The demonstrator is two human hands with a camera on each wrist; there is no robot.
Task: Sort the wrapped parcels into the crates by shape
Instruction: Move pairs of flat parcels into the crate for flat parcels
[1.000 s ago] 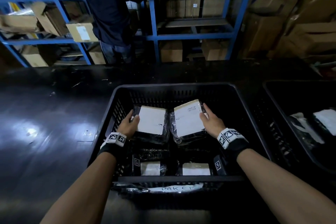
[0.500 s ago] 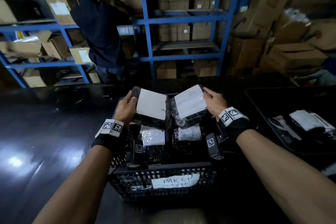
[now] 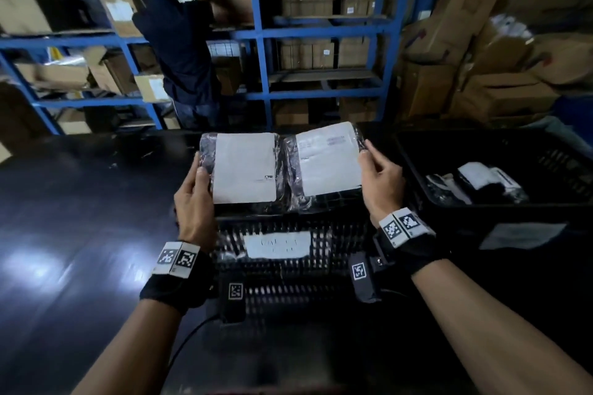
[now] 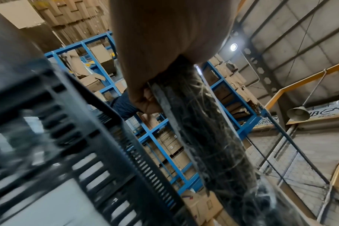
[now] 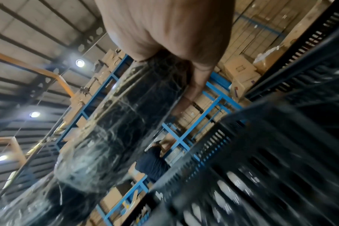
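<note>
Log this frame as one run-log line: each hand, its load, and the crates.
left hand: grips left parcel | right hand: grips right parcel | both above labelled crate | right crate: holds parcels

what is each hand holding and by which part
The left hand grips one wrapped parcel by its left edge; the right hand grips another parcel by its right edge.

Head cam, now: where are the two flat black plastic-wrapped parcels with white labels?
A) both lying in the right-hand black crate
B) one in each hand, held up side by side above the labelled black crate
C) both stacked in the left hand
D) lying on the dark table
B: the left hand grips one flat black plastic-wrapped parcel, the right hand grips the other parcel, both raised above the labelled black crate.
</note>
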